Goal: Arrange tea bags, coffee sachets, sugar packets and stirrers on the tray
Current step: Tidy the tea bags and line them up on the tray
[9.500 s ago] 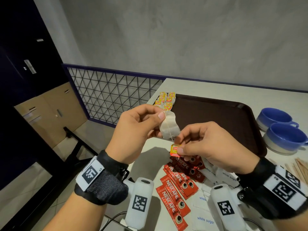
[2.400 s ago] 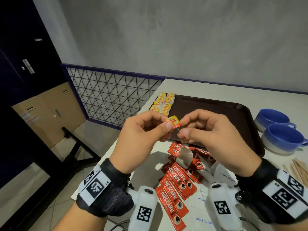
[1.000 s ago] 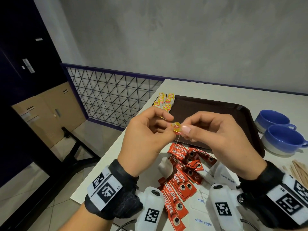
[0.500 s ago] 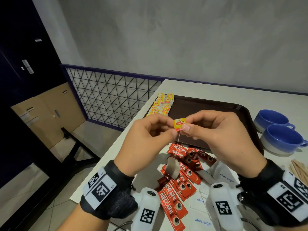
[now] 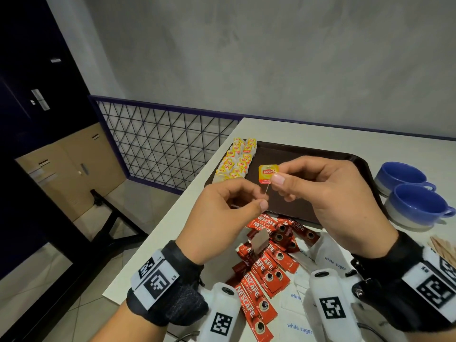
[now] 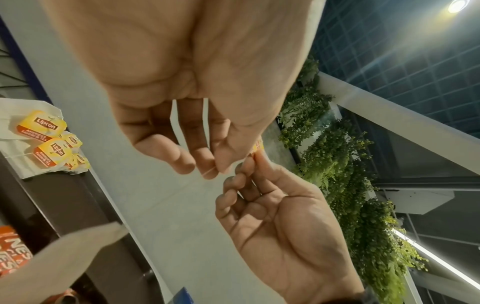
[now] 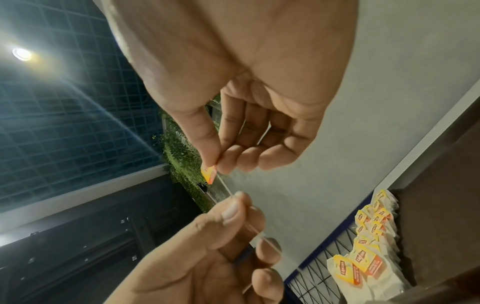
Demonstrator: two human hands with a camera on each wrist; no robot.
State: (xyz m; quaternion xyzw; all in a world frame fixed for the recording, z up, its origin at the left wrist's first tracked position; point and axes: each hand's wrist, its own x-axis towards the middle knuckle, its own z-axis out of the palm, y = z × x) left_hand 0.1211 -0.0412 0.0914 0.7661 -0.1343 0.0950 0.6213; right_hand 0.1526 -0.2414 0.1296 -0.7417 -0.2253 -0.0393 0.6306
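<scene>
Near desk edge: white paper sugar packets (image 5: 299, 327) printed in blue, lying flat.
Just beyond: red foil coffee sachets (image 5: 265, 265) in a loose overlapping heap.
Above the sachets: small pale paper tea bag (image 5: 259, 241) dangling on a thin white string (image 5: 266, 193).
Left hand (image 5: 222, 215): thumb and forefinger pinching the string partway down.
Right hand (image 5: 328, 198): thumb and forefinger pinching the yellow-and-red paper tea bag tag (image 5: 267, 174), raised over the tray.
Right desk edge: pale wooden stirrers (image 5: 444, 248); two blue ceramic cups (image 5: 417, 203) beyond.
Middle of desk: dark brown plastic tray (image 5: 308, 154).
Tray's far left edge: rows of white tea bags with yellow tags (image 5: 237, 162).
</scene>
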